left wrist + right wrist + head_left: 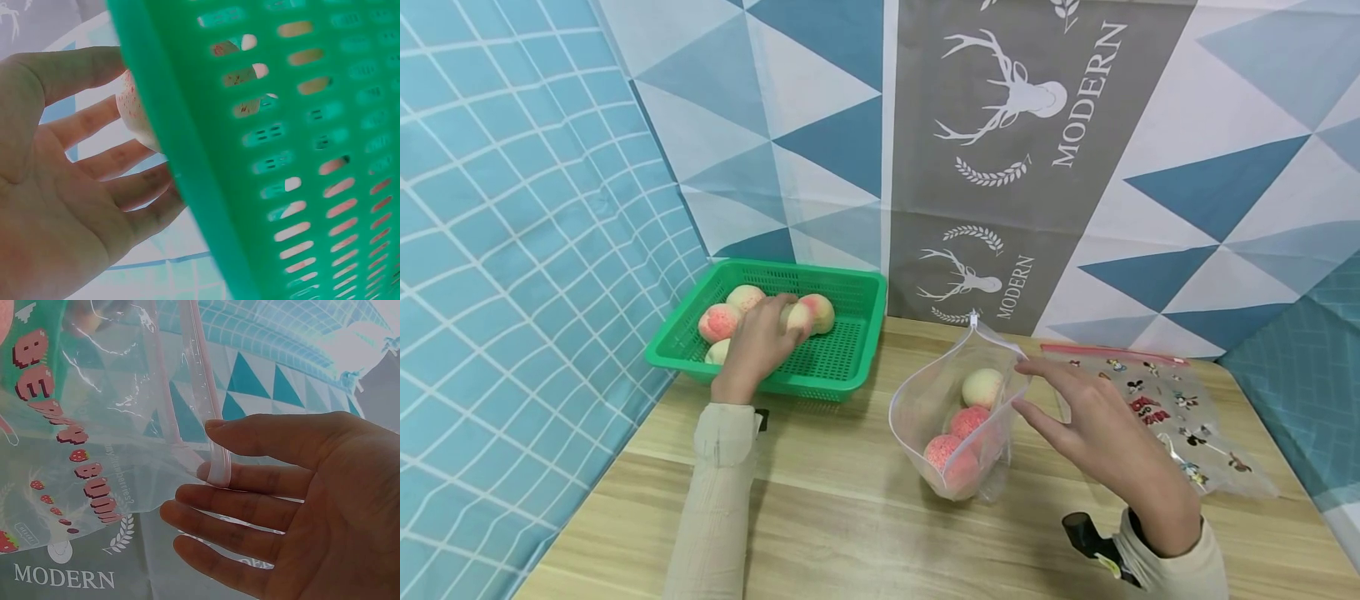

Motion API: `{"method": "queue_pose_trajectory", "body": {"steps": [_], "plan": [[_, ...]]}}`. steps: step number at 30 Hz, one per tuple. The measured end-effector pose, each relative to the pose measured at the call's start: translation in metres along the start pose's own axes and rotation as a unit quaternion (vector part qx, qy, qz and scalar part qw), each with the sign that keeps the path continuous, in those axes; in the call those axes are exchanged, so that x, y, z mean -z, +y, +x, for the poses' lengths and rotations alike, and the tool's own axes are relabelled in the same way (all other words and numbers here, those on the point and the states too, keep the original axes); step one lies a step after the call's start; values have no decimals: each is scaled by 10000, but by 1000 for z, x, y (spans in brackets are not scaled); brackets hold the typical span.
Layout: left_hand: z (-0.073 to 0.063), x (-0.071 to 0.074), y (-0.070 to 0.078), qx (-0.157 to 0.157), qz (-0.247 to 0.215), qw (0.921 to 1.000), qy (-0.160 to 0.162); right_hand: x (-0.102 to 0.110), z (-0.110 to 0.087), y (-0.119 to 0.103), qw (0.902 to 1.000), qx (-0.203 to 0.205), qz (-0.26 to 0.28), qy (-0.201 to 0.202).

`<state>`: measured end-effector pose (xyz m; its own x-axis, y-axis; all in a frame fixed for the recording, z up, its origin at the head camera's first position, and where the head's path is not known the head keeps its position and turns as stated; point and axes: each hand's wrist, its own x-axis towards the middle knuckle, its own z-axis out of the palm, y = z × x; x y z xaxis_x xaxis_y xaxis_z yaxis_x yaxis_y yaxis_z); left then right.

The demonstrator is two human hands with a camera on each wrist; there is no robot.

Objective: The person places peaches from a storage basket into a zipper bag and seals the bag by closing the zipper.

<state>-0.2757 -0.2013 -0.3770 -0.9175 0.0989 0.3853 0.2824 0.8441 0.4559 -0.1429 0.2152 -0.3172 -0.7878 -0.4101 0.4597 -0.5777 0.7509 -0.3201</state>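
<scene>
My left hand [756, 343] reaches into a green plastic basket [878, 325] and holds a pale peach with a pink blush [800, 319]. In the left wrist view, thumb and fingers curve round that peach [132, 112] behind the basket's rim. Several other peaches [719, 322] lie in the basket around the hand. My right hand [1093, 421] pinches the mouth of a clear zip bag [917, 408] between thumb and forefinger, its other fingers loosely extended. The bag stands with its mouth wide, and peaches [982, 389] show inside. Red lettering [65, 425] marks its side.
A flat clear bag with a red zip and cartoon prints [1157, 417] lies on the wooden table [850, 517] to the right. Patterned cloth [820, 108] hangs behind the table, and blue checked cloth [512, 250] hangs at the left.
</scene>
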Motion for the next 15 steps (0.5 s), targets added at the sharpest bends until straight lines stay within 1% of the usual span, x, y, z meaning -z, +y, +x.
{"method": "queue_pose_trajectory", "body": {"steps": [6,15], "plan": [[-2,5,8,-68,-3,10000,63,0,0,1,10000,5,18,-6],[-5,12,20,-257,-45,9994,215,0,0,0,10000,-23,13,-12]]}}
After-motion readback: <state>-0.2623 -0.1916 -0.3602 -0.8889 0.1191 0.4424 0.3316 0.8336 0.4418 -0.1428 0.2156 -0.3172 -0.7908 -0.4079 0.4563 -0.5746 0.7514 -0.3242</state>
